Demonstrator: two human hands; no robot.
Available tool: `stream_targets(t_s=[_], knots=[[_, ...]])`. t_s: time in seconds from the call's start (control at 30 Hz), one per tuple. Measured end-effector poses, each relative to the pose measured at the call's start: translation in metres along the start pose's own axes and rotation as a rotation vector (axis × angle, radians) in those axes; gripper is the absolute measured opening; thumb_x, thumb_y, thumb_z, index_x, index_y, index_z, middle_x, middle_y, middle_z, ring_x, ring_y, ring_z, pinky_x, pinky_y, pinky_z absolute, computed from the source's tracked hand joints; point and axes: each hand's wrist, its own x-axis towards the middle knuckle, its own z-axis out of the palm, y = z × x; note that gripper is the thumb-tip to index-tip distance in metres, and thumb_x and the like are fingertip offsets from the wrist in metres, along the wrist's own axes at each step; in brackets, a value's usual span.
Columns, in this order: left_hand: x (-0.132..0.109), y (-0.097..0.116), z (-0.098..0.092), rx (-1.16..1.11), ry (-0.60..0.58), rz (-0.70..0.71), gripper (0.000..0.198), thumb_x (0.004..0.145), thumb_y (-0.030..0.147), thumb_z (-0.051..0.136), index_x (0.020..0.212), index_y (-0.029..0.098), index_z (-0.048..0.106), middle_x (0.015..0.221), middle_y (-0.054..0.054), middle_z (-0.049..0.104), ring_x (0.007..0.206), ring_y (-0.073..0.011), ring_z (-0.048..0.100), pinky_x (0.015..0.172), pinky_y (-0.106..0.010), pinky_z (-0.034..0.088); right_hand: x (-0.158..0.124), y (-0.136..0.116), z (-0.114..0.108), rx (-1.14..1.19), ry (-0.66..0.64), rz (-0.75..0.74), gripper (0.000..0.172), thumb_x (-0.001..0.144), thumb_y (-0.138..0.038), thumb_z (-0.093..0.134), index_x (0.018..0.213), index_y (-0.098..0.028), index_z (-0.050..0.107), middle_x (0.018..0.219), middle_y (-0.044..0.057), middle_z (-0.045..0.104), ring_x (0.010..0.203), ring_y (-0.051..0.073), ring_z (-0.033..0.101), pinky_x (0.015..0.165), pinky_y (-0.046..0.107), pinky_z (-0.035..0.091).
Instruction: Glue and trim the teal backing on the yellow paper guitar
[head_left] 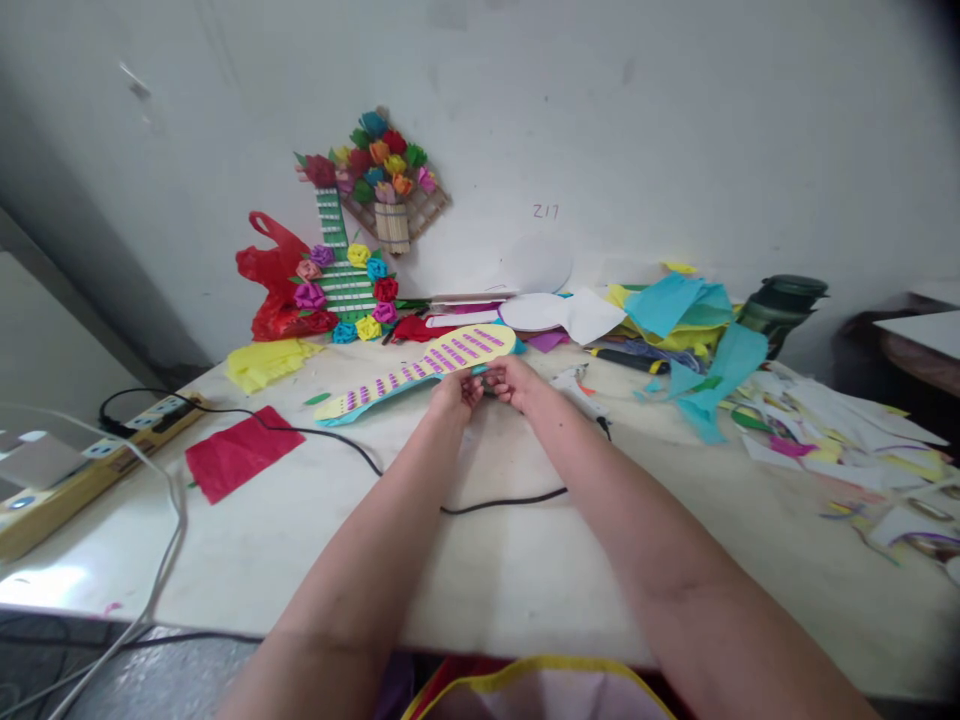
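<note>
A long yellow paper cutout (457,355) with rows of short purple strips and a blue-green edge lies slanted on the table, its wide rounded end at the right. At the near edge of this wide end, my left hand (456,394) has its fingers closed on the blue-green border. Beside it my right hand (507,383) is pinched on the same border, fingertips close to those of the left. Just right of the hands rests a pale glue gun (581,393), partly hidden by my right forearm. A red crepe paper sheet (244,452) lies to the left.
A black cable (510,503) crosses the table before the cutout. At left sits a power strip (112,455). A flower-decorated green paper guitar (349,285) leans on the wall. Paper scraps (847,430) and a dark bottle (780,305) stand right; a yellow-black cutter (630,361) lies nearer.
</note>
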Motion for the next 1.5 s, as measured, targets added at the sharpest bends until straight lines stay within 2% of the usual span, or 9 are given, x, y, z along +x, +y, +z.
stream_targets(t_s=[0.07, 0.2, 0.33, 0.57, 0.77, 0.93, 1.1, 1.37, 1.5], knots=[[0.0, 0.0, -0.001, 0.011, -0.003, -0.003, 0.008, 0.075, 0.007, 0.049, 0.068, 0.01, 0.053, 0.045, -0.001, 0.051, 0.035, -0.0064, 0.047, 0.035, -0.014, 0.043, -0.001, -0.003, -0.007, -0.025, -0.064, 0.016, 0.018, 0.073, -0.021, 0.043, 0.067, -0.009, 0.054, 0.041, 0.0, 0.048, 0.029, 0.004, 0.024, 0.029, 0.015, 0.012], [0.003, 0.0, -0.002, 0.016, -0.019, 0.001, 0.008, 0.074, 0.007, 0.049, 0.068, 0.011, 0.053, 0.044, 0.0, 0.05, 0.034, -0.0063, 0.047, 0.035, -0.014, 0.043, 0.0, -0.003, -0.011, -0.062, -0.098, 0.018, 0.018, 0.075, -0.021, 0.043, 0.069, -0.008, 0.055, 0.043, 0.001, 0.05, 0.028, 0.003, 0.027, 0.028, 0.015, 0.013], [0.005, 0.0, -0.002, 0.012, -0.029, -0.012, 0.009, 0.074, 0.007, 0.05, 0.066, 0.011, 0.052, 0.044, 0.0, 0.05, 0.033, -0.0069, 0.047, 0.034, -0.015, 0.043, 0.003, 0.004, -0.003, -0.047, -0.015, -0.037, 0.012, 0.074, -0.016, 0.05, 0.063, -0.012, 0.05, 0.038, -0.004, 0.045, 0.028, 0.002, 0.026, 0.029, 0.013, 0.013], [0.005, 0.001, -0.004, 0.048, -0.1, -0.076, 0.009, 0.075, 0.009, 0.047, 0.07, 0.01, 0.054, 0.045, -0.002, 0.052, 0.036, -0.0082, 0.05, 0.038, -0.016, 0.046, 0.002, 0.006, 0.006, 0.029, 0.102, -0.033, 0.019, 0.076, -0.013, 0.049, 0.057, -0.014, 0.045, 0.034, -0.005, 0.041, 0.028, 0.002, 0.022, 0.03, 0.015, 0.012], [0.004, 0.007, -0.017, 0.078, -0.297, -0.093, 0.022, 0.077, 0.015, 0.041, 0.084, 0.004, 0.058, 0.058, -0.013, 0.062, 0.052, -0.0181, 0.061, 0.053, -0.028, 0.054, 0.001, 0.004, 0.008, 0.103, 0.195, -0.049, 0.02, 0.072, -0.012, 0.05, 0.054, -0.016, 0.041, 0.033, -0.006, 0.037, 0.029, 0.002, 0.02, 0.03, 0.015, 0.014], [0.007, 0.007, -0.027, 0.159, -0.387, -0.041, 0.016, 0.076, 0.001, 0.045, 0.083, 0.004, 0.059, 0.063, -0.011, 0.065, 0.057, -0.0153, 0.064, 0.061, -0.026, 0.055, 0.003, 0.003, 0.007, 0.081, 0.195, -0.038, 0.016, 0.072, -0.014, 0.05, 0.056, -0.014, 0.046, 0.034, -0.005, 0.038, 0.03, 0.002, 0.02, 0.029, 0.015, 0.012], [0.01, 0.003, -0.028, 0.175, -0.394, 0.024, 0.013, 0.08, 0.001, 0.047, 0.077, 0.004, 0.059, 0.062, -0.01, 0.065, 0.055, -0.0135, 0.063, 0.059, -0.025, 0.055, 0.002, 0.001, 0.007, 0.091, 0.196, -0.056, 0.019, 0.071, -0.012, 0.05, 0.054, -0.014, 0.043, 0.034, -0.005, 0.038, 0.03, 0.002, 0.019, 0.029, 0.015, 0.012], [0.011, 0.005, -0.029, 0.149, -0.396, -0.003, 0.015, 0.081, 0.003, 0.048, 0.089, 0.005, 0.061, 0.064, -0.009, 0.066, 0.055, -0.0126, 0.064, 0.057, -0.022, 0.055, -0.001, 0.0, 0.008, 0.107, 0.195, -0.055, 0.019, 0.071, -0.011, 0.049, 0.054, -0.014, 0.043, 0.035, -0.005, 0.039, 0.03, 0.002, 0.019, 0.03, 0.015, 0.012], [0.01, 0.006, -0.028, 0.143, -0.386, -0.012, 0.014, 0.082, 0.003, 0.048, 0.088, 0.005, 0.06, 0.064, -0.01, 0.067, 0.053, -0.0129, 0.064, 0.055, -0.021, 0.055, 0.0, 0.0, 0.008, 0.094, 0.187, -0.049, 0.017, 0.071, -0.011, 0.05, 0.055, -0.014, 0.044, 0.036, -0.005, 0.038, 0.031, 0.002, 0.02, 0.03, 0.016, 0.012]])
